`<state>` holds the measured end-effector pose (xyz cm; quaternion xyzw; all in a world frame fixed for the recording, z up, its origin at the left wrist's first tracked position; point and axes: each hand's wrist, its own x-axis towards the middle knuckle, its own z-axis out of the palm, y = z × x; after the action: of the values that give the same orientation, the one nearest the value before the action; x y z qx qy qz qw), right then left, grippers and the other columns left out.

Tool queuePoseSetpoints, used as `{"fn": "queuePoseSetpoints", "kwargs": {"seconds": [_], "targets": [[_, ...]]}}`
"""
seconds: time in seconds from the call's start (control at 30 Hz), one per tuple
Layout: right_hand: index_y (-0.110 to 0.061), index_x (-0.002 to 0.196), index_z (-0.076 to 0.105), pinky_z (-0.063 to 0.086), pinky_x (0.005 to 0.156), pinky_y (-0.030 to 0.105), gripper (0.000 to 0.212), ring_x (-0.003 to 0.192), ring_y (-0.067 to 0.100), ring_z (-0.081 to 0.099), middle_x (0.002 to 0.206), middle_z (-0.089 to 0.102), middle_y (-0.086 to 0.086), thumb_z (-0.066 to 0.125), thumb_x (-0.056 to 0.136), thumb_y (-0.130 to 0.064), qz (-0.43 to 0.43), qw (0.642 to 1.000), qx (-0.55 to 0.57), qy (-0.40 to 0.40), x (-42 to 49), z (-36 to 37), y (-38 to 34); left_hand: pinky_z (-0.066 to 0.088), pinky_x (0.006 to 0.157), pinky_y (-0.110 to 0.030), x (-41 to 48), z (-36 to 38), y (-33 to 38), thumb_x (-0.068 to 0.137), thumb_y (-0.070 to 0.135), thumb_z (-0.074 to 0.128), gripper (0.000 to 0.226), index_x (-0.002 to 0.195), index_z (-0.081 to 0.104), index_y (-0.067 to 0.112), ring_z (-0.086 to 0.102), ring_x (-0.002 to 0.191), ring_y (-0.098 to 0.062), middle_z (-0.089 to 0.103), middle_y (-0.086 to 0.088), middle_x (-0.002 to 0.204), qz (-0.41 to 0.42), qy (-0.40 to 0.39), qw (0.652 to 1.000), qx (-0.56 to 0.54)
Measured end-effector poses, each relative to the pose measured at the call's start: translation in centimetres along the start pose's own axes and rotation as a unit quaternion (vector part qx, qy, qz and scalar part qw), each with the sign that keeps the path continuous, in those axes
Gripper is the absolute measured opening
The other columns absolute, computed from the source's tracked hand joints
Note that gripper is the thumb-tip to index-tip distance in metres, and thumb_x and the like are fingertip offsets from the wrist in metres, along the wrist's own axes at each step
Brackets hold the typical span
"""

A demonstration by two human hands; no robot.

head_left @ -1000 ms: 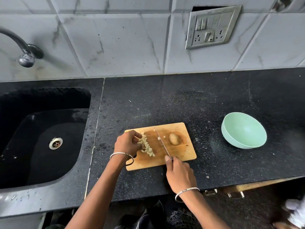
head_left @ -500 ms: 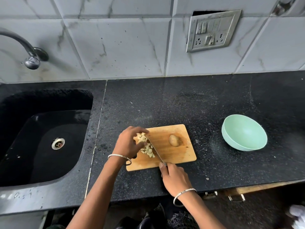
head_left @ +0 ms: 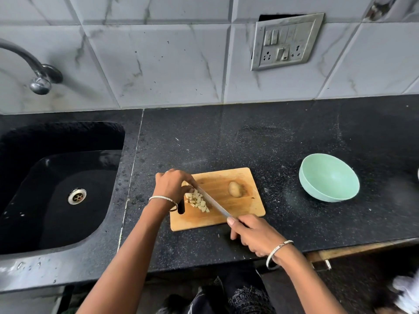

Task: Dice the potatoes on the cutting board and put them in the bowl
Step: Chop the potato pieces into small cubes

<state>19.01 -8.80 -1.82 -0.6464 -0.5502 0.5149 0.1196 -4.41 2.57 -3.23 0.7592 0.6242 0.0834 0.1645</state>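
A wooden cutting board (head_left: 235, 207) lies on the black counter. A pile of pale diced potato (head_left: 196, 201) sits on its left part, and one whole potato (head_left: 235, 189) on its right part. My left hand (head_left: 171, 186) curls over the far left of the pile, fingertips touching the pieces. My right hand (head_left: 255, 236) grips the handle of a knife (head_left: 214, 205), whose blade runs diagonally along the right side of the pile up to my left fingers. A mint-green bowl (head_left: 329, 177), empty, stands on the counter to the right of the board.
A black sink (head_left: 61, 189) with a steel drain fills the left side, under a tap (head_left: 38, 73). A switch and socket plate (head_left: 286, 41) hangs on the tiled wall. The counter's front edge runs just below my right hand.
The knife blade has swung left from mid-board to lie against the pile. My left hand shifted slightly up over the pieces; my right hand followed the knife.
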Motion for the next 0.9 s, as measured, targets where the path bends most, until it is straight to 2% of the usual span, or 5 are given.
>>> {"fn": "queuePoseSetpoints", "kwargs": {"seconds": [0.23,0.47,0.6,0.77,0.9], "targets": [[-0.015,0.077,0.064,0.028,0.038,0.023,0.049,0.038,0.011,0.037,0.055,0.046,-0.001,0.046,0.095,-0.056,0.025,0.995,0.035,0.093,0.4,-1.4,2.1,0.048,0.086,-0.044,-1.0,1.7,-0.6,0.087,0.046,0.061,0.018,0.103,0.068,0.044,0.062,0.102,-0.014,0.070,0.017,0.102,0.027,0.023,0.993,-0.110],[-0.021,0.070,0.065,0.041,0.055,0.034,0.048,0.051,0.018,0.051,0.056,0.054,-0.005,0.044,0.095,-0.055,0.038,0.978,0.018,0.206,0.9,-1.0,3.0,0.032,0.090,-0.040,-1.2,2.0,3.1,0.071,0.003,0.050,0.047,0.099,0.065,0.038,0.047,0.124,-0.013,0.062,0.020,0.123,0.006,0.107,0.994,-0.020],[-0.022,0.075,0.066,0.045,0.065,0.034,0.046,0.065,0.017,0.060,0.064,0.059,-0.006,0.040,0.099,-0.051,0.024,0.972,-0.036,0.230,0.1,-1.2,3.1,0.036,0.092,-0.043,-0.2,1.7,4.1,0.082,0.013,0.052,0.037,0.108,0.061,0.039,0.052,0.116,-0.021,0.067,0.009,0.113,-0.030,0.075,0.995,-0.063],[-0.022,0.079,0.066,0.039,0.069,0.032,0.045,0.074,0.015,0.057,0.072,0.061,-0.012,0.039,0.099,-0.051,0.022,0.970,-0.062,0.232,0.2,-0.7,3.4,0.043,0.088,-0.041,0.3,1.2,3.9,0.083,0.044,0.065,0.015,0.098,0.066,0.040,0.059,0.104,-0.012,0.068,0.020,0.102,-0.007,0.042,0.994,-0.096],[-0.022,0.084,0.066,0.037,0.070,0.033,0.043,0.077,0.018,0.054,0.072,0.058,-0.016,0.038,0.099,-0.052,0.028,0.966,-0.056,0.249,0.5,-0.2,3.5,0.043,0.087,-0.037,-0.1,0.8,4.8,0.079,0.040,0.072,0.010,0.087,0.068,0.037,0.061,0.094,-0.010,0.067,0.019,0.084,0.013,-0.022,0.998,-0.063]]}}
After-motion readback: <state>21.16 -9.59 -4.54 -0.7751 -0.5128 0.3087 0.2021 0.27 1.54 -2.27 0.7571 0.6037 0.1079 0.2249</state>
